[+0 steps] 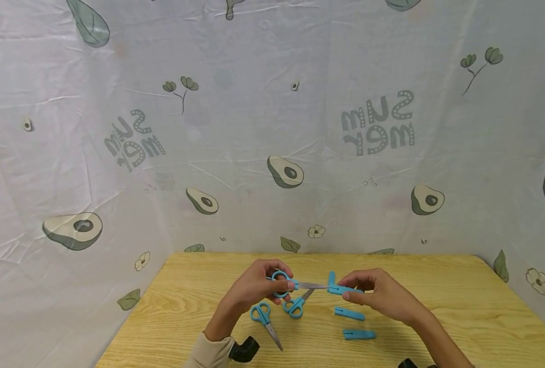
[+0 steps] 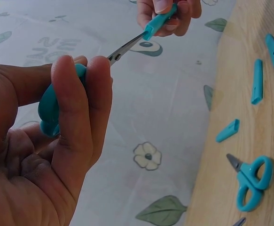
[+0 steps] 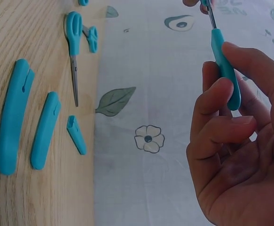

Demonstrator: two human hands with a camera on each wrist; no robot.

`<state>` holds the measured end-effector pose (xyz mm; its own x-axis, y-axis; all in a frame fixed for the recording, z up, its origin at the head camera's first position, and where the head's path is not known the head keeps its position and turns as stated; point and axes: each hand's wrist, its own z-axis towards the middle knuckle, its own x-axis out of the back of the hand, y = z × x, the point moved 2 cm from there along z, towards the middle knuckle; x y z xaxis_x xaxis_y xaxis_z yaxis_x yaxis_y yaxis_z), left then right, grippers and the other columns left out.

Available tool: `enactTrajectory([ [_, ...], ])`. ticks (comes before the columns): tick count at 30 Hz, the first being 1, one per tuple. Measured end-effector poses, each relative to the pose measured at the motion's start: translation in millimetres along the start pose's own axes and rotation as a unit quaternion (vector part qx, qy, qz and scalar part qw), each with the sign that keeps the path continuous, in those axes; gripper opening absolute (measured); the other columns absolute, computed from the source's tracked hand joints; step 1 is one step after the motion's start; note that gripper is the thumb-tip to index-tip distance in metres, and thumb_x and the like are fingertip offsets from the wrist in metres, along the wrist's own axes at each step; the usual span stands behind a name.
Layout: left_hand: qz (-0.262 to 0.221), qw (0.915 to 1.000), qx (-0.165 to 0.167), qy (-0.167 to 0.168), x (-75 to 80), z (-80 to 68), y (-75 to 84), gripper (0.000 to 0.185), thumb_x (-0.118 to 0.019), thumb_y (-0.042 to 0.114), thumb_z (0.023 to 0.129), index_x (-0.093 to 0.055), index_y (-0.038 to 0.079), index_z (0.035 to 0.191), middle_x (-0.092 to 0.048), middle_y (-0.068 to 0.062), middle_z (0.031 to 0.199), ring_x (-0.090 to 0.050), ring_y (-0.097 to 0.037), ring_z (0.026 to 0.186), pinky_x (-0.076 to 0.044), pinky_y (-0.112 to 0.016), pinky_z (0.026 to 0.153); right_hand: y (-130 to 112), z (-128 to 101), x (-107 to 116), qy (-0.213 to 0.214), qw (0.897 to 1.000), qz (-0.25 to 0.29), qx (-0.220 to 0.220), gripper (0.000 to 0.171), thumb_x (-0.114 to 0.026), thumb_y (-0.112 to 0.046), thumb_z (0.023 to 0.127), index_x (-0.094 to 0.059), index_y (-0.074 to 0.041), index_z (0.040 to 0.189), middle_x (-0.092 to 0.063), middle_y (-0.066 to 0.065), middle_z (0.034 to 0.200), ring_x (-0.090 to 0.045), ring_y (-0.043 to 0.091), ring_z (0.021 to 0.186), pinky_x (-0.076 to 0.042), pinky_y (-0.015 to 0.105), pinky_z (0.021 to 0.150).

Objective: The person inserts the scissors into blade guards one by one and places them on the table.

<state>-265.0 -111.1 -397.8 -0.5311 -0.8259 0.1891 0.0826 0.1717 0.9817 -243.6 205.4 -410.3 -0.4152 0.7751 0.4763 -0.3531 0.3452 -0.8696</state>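
Observation:
My left hand [image 1: 253,285] grips a pair of scissors [image 2: 49,108] by its blue finger loops, above the table. The closed blades point to the right. A blue blade cover [image 3: 225,70] is pinched between the thumb and fingers of my right hand [image 1: 379,295]. In the left wrist view the blade tips meet the mouth of this cover, in line with it; any part of the tips inside is hidden. Below my left hand, two more blue-handled scissors lie on the table: one nearer [image 1: 265,318] and one partly behind the hand [image 1: 295,306].
Three more blue covers lie on the wooden table [image 1: 460,306]: one near the front [image 1: 359,334], a second [image 1: 349,313] beyond it, and a third [image 1: 331,277] behind my right hand. A printed cloth [image 1: 235,128] hangs round the table's back and sides.

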Motion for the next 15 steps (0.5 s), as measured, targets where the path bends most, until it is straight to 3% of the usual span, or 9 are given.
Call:
enactTrajectory([
  [7,0.004,1.0000,0.000,-0.006,0.4,1.4,-1.6,0.018,-0.073,0.010,0.103,-0.069,0.001,0.118,-0.073,-0.002,0.089,-0.077,-0.016,0.078,-0.062,-0.026,0.065,-0.4,0.5,-0.7,0.003,1.000,-0.008,0.000,0.025,-0.073,-0.021,0.104,-0.077,-0.011,0.127,-0.074,0.008,0.110,-0.067,0.017,0.085,-0.055,0.030,0.070],
  [12,0.014,0.9999,-0.006,-0.006,-0.8,2.9,-1.9,0.018,-0.074,0.012,0.103,-0.070,0.002,0.117,-0.076,-0.014,0.092,-0.076,-0.012,0.075,-0.059,-0.024,0.062,-2.2,2.7,-1.3,-0.001,1.000,-0.002,0.008,0.026,-0.072,-0.020,0.105,-0.076,-0.010,0.128,-0.075,0.010,0.112,-0.067,0.019,0.086,-0.056,0.029,0.071],
  [15,0.016,0.9998,-0.006,-0.006,-1.4,3.6,-2.0,0.017,-0.074,0.013,0.103,-0.070,0.003,0.116,-0.077,-0.014,0.092,-0.076,-0.012,0.076,-0.058,-0.024,0.062,-2.6,3.4,-1.6,-0.002,1.000,-0.001,0.008,0.026,-0.072,-0.020,0.105,-0.076,-0.010,0.128,-0.075,0.011,0.112,-0.068,0.020,0.087,-0.057,0.029,0.072],
])
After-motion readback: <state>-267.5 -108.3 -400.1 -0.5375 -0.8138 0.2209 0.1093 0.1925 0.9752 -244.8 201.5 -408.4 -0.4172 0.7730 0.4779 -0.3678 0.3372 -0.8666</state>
